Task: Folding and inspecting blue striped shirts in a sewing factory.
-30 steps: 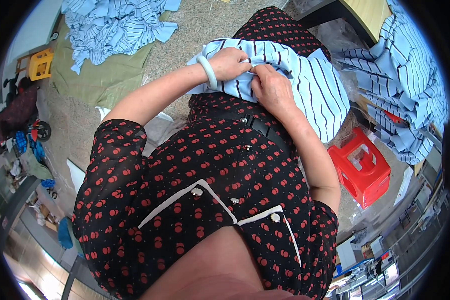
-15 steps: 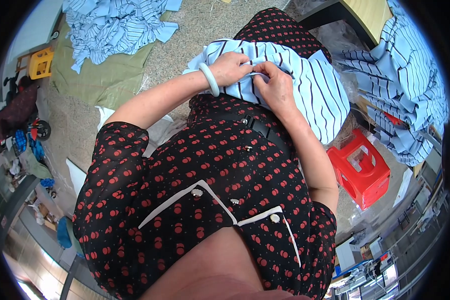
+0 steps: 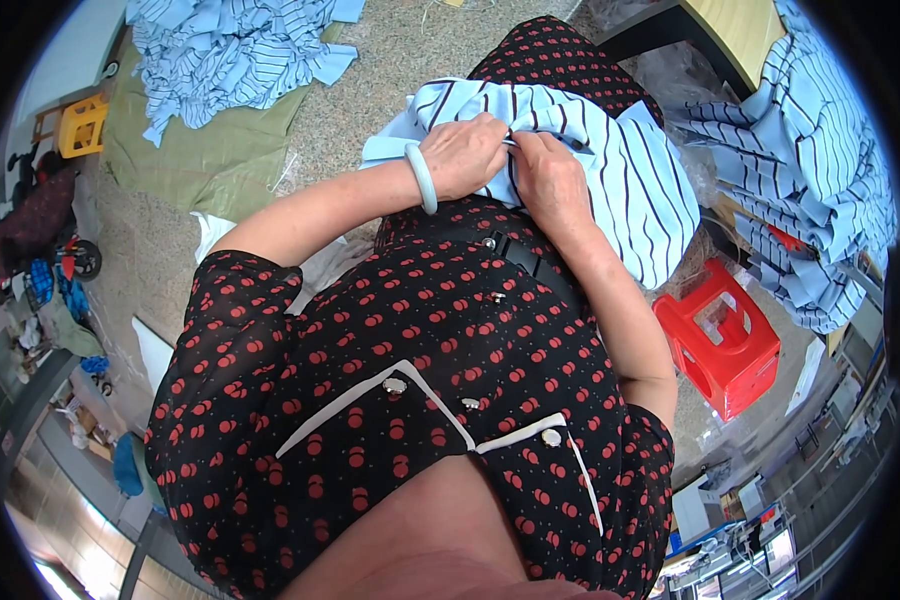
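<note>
Across my lap lies a light blue garment [image 3: 630, 190] with dark stripes, bunched in soft folds. My left hand [image 3: 463, 158], a pale bangle [image 3: 422, 178] on its wrist, is closed on a fold of it. Right beside it, my right hand [image 3: 550, 178] pinches the same fold, so the fingertips of both hands nearly meet. The fingertips are partly hidden by the cloth. A small dark object [image 3: 577, 146] shows just past the knuckles of my right hand; its kind is not clear.
A heap of striped pieces [image 3: 240, 60] lies on an olive sheet [image 3: 200, 170] at far left. More striped garments [image 3: 820, 150] hang at right beside a wooden table [image 3: 740, 35]. A red plastic stool [image 3: 725, 340] stands near my right elbow; a yellow stool [image 3: 83, 127] is far left.
My left hand has turned knuckles-up and shifted slightly right and down. My right fingers have closed further over the fold. The small dark object now shows by my right hand.
</note>
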{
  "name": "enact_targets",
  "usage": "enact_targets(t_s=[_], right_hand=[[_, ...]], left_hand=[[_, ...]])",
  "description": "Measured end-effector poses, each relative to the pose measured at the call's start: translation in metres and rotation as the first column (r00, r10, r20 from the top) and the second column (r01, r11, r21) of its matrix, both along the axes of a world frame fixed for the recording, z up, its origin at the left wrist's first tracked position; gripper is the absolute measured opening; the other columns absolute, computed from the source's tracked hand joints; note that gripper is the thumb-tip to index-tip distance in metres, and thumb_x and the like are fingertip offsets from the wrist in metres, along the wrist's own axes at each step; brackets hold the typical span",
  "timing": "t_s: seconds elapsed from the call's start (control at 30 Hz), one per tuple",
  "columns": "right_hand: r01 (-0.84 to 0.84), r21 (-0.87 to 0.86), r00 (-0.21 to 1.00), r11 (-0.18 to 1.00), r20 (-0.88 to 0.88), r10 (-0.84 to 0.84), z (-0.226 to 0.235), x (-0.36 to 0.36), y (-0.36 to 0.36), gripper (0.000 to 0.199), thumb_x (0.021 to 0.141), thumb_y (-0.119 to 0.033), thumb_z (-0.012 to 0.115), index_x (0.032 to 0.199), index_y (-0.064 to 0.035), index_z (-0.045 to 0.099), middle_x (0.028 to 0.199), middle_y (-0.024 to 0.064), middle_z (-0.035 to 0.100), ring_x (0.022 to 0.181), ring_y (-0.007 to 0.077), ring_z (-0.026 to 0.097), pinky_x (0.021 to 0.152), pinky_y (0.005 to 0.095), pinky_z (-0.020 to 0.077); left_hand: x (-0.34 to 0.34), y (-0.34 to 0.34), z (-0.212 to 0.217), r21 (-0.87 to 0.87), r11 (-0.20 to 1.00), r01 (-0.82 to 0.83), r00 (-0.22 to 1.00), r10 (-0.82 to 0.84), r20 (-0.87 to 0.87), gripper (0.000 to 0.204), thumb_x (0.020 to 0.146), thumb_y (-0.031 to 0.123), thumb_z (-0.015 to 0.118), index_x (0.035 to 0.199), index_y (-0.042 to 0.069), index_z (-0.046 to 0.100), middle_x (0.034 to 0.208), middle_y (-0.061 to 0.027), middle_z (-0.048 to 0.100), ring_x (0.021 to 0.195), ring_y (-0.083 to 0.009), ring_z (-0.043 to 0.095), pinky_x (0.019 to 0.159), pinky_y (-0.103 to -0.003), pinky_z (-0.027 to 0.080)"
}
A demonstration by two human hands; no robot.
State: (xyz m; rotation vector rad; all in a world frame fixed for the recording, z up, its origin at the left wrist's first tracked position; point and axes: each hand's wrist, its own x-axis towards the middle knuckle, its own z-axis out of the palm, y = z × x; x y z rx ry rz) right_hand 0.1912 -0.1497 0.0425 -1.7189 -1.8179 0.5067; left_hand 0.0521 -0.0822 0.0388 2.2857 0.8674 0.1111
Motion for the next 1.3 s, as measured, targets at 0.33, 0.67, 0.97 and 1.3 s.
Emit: enact_targets(t_s=[0.33, 0.67, 0.97, 1.3], right_hand=[[-0.060, -0.001, 0.998, 0.998, 0.023, 0.060, 0.000, 0.000, 0.000, 0.011, 0.072, 0.001, 0.049, 0.082, 0.0012, 0.052, 0.072, 0.0174, 0.052, 0.069, 0.0329, 0.053, 0.061, 0.0392, 0.0434], [-0.075, -0.014, 0.984, 0.997, -0.161, 0.072, -0.003, 0.004, 0.005, 0.010, 0.075, 0.000, 0.052, 0.084, 0.0000, 0.055, 0.072, 0.0145, 0.056, 0.065, 0.0257, 0.056, 0.058, 0.0327, 0.0437], [-0.147, -0.371, 0.914, 0.917, -0.404, -0.017, 0.027, 0.011, 0.014, 0.016, 0.076, -0.018, 0.058, 0.083, -0.0039, 0.060, 0.066, 0.0124, 0.058, 0.060, 0.0220, 0.056, 0.057, 0.0313, 0.0438], [-0.271, -0.019, 0.947, 0.962, 0.172, 0.270, 0.024, 0.022, 0.001, 0.010, 0.069, -0.010, 0.061, 0.078, -0.0054, 0.060, 0.071, 0.0078, 0.056, 0.074, 0.0237, 0.052, 0.074, 0.0333, 0.0398]], left_hand=[[0.000, 0.002, -0.002, -0.016, 0.999, -0.051, 0.997, 0.051, 0.058, 0.012, 0.077, 0.011, 0.042, 0.078, 0.000, 0.047, 0.072, -0.0183, 0.052, 0.070, -0.0357, 0.053, 0.063, -0.044, 0.041], [-0.014, 0.012, -0.007, 0.029, 0.994, 0.108, 0.962, -0.112, 0.247, 0.012, 0.076, 0.011, 0.044, 0.074, 0.000, 0.047, 0.066, -0.0166, 0.049, 0.063, -0.0339, 0.051, 0.057, -0.040, 0.040], [-0.036, 0.041, 0.009, -0.438, 0.869, 0.228, 0.968, -0.153, 0.199, 0.021, 0.081, 0.022, 0.047, 0.083, 0.002, 0.052, 0.067, -0.0170, 0.052, 0.063, -0.0266, 0.052, 0.058, -0.035, 0.040], [-0.007, 0.041, 0.001, -0.304, 0.946, 0.114, 0.992, -0.090, 0.092, 0.025, 0.076, 0.025, 0.055, 0.084, 0.001, 0.054, 0.064, -0.0148, 0.051, 0.060, -0.0234, 0.051, 0.058, -0.034, 0.040]])
